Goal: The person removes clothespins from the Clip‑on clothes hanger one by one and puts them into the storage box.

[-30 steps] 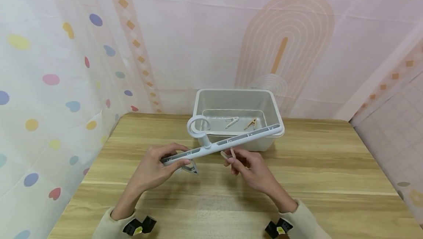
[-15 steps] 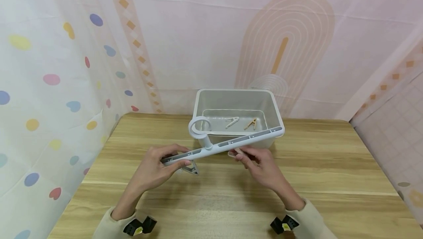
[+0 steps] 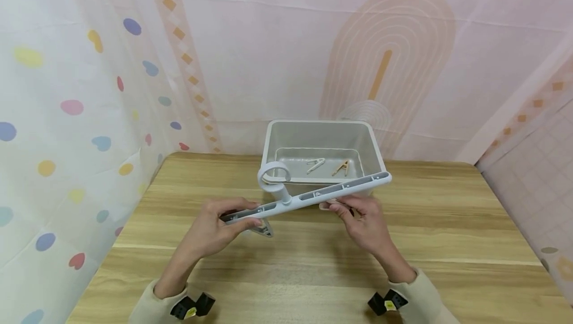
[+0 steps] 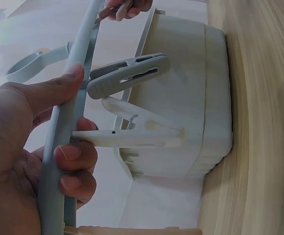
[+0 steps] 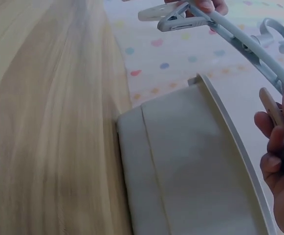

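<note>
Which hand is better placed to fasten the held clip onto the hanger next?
Probably the right hand: it pinches the clip close to the hanger, while the left hand is occupied gripping the hanger's other half.

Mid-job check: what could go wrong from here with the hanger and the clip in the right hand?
The right hand pinches the beige clip close to the hanger; if the pinch slips, the clip may drop.
The left hand grips only one half of the hanger, so a push on the other half could twist it.
In the head view the hanger overlaps the box, so a swing might bump it.
</note>
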The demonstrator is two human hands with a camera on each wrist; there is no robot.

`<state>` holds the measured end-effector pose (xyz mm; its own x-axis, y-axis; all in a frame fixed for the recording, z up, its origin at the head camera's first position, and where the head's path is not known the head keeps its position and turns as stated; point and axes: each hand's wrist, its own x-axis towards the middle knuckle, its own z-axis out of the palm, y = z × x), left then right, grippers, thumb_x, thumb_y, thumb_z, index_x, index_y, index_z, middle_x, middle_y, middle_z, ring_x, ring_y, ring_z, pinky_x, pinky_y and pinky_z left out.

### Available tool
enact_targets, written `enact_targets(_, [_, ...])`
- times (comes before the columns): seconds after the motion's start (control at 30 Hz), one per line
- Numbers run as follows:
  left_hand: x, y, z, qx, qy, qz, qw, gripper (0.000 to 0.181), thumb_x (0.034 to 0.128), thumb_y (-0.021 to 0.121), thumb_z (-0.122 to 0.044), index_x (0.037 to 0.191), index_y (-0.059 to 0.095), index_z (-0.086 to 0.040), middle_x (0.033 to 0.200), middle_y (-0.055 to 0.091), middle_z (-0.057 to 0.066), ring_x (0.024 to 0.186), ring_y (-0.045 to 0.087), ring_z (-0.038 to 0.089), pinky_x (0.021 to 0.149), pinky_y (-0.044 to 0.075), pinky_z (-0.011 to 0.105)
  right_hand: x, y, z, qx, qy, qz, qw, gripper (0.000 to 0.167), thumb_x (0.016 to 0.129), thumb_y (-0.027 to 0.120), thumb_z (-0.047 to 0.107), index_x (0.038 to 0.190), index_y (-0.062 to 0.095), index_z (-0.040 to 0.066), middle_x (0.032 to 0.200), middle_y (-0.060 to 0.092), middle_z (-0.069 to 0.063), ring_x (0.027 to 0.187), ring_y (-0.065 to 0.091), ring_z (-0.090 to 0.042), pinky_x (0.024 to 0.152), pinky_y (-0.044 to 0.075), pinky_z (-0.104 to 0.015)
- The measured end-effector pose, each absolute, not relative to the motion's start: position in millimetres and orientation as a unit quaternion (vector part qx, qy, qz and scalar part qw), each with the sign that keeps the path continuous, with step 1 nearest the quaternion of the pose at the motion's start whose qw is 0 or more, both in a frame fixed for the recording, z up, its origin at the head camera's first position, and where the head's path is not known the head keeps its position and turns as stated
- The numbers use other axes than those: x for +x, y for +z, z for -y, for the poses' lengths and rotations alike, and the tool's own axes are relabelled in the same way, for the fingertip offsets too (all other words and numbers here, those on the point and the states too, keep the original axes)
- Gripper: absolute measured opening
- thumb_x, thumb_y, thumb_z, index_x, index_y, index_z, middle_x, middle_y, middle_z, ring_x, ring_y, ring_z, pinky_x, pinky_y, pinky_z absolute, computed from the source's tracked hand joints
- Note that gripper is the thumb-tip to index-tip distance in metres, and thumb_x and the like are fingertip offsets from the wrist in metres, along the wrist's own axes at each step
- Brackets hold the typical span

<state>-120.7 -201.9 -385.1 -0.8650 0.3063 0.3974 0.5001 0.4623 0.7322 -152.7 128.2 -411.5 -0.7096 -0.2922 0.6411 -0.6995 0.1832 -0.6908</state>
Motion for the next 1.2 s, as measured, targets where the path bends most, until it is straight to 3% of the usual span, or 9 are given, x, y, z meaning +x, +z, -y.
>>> enact_targets(0.13, [-121.1,-386.1,199.9,-0.253,-0.469,0.839,0.110,0.028,0.0789,0.089,-0.014,0.106,0.081,-0.018,0.096,0.079,-0.002,0.068,0.060,0.003,0.058,0.050,0.023,-150.4,-415.6,-126.7,0.311,0.623,0.705,0.135,0.018,0.093,0.064,-0.012,0.109,0.073,-0.013,0.096,0.077,-0.023,0.093,0.075,-0.003,0.079,0.060,-0.023])
enact_targets(0.27, [-121.4,-386.5,198.5,-0.259,-0.473,0.835,0.111,0.029,0.0779,0.089,-0.013,0.105,0.081,-0.017,0.095,0.080,-0.001,0.067,0.059,0.003,0.057,0.049,0.022,-148.0,-415.7,-126.0,0.275,0.675,0.677,0.099,0.020,0.100,0.057,-0.007,0.108,0.067,-0.022,0.096,0.080,-0.002,0.080,0.070,0.001,0.070,0.057,-0.018])
enact_targets(0.4, [-121.2,-386.1,198.8,-0.249,-0.458,0.846,0.110,0.029,0.0793,0.089,-0.015,0.106,0.080,-0.019,0.097,0.079,-0.002,0.068,0.060,0.003,0.058,0.049,0.022,-149.3,-412.5,-128.4,0.245,0.673,0.690,0.103,0.023,0.103,0.055,-0.002,0.105,0.066,-0.022,0.091,0.075,0.018,0.068,0.058,0.002,0.061,0.050,-0.016])
enact_targets(0.67, [-122.1,-384.9,204.2,-0.242,-0.414,0.867,0.134,0.027,0.0806,0.089,-0.022,0.104,0.078,-0.027,0.088,0.077,-0.012,0.060,0.051,0.001,0.055,0.042,0.021,-152.3,-413.6,-136.4,0.221,0.627,0.746,0.036,0.019,0.101,0.062,0.001,0.109,0.072,-0.011,0.086,0.072,0.015,0.070,0.058,-0.001,0.060,0.050,-0.021])
enact_targets(0.83, [-122.2,-384.5,204.4,-0.239,-0.421,0.865,0.133,0.026,0.0815,0.088,-0.023,0.105,0.078,-0.028,0.087,0.076,-0.012,0.062,0.052,0.001,0.056,0.043,0.021,-149.6,-413.1,-141.6,0.213,0.605,0.768,0.006,0.022,0.103,0.063,0.011,0.117,0.073,-0.002,0.091,0.077,-0.001,0.072,0.059,-0.007,0.062,0.050,-0.022])
enact_targets(0.97, [-122.4,-384.4,205.8,-0.229,-0.424,0.868,0.122,0.026,0.0823,0.087,-0.024,0.105,0.077,-0.029,0.087,0.075,-0.012,0.062,0.054,0.003,0.056,0.044,0.021,-144.4,-409.1,-147.8,0.198,0.581,0.789,-0.004,0.022,0.102,0.066,0.017,0.120,0.074,0.006,0.099,0.078,-0.009,0.082,0.069,-0.013,0.068,0.055,-0.024])
enact_targets(1.07, [-122.3,-384.2,206.7,-0.223,-0.423,0.870,0.117,0.025,0.0827,0.087,-0.025,0.105,0.077,-0.030,0.085,0.074,-0.011,0.062,0.054,0.003,0.055,0.043,0.022,-140.3,-405.3,-152.5,0.194,0.563,0.803,-0.004,0.022,0.100,0.068,0.019,0.119,0.074,0.010,0.105,0.077,-0.008,0.091,0.072,-0.013,0.074,0.057,-0.024])
enact_targets(1.2, [-122.7,-384.0,207.1,-0.226,-0.420,0.871,0.121,0.025,0.0824,0.087,-0.026,0.105,0.077,-0.030,0.083,0.074,-0.011,0.060,0.051,0.002,0.054,0.042,0.022,-135.5,-400.0,-158.4,0.199,0.533,0.822,0.017,0.020,0.099,0.070,0.018,0.117,0.075,0.011,0.105,0.077,-0.005,0.089,0.070,-0.006,0.077,0.057,-0.024])
